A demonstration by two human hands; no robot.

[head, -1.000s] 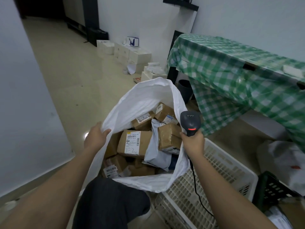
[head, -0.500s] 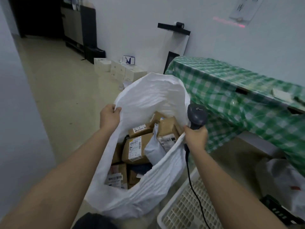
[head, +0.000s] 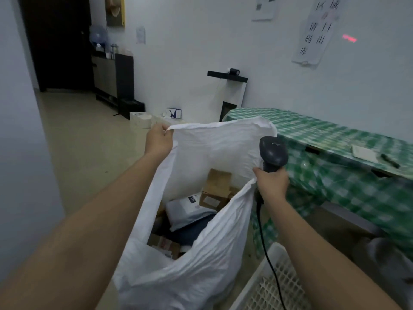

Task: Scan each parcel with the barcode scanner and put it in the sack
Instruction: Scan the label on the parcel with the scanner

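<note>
Head cam: big white sack point(head: 212, 153) held open, cardboard and grey mailer parcels point(head: 192, 211) piled inside. Left hand point(head: 159, 139) pinches the sack's far rim, right hand point(head: 273, 184) grips the near rim plus the barcode scanner point(head: 273, 153), beside the green-checked table point(head: 335, 139).

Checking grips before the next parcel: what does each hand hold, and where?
Left hand grips the sack rim; right hand holds the scanner handle and rim.

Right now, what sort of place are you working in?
Probably a small parcel pickup or sorting room: a sack full of labelled parcels, a corded scanner, and handwritten notices on the wall.
</note>
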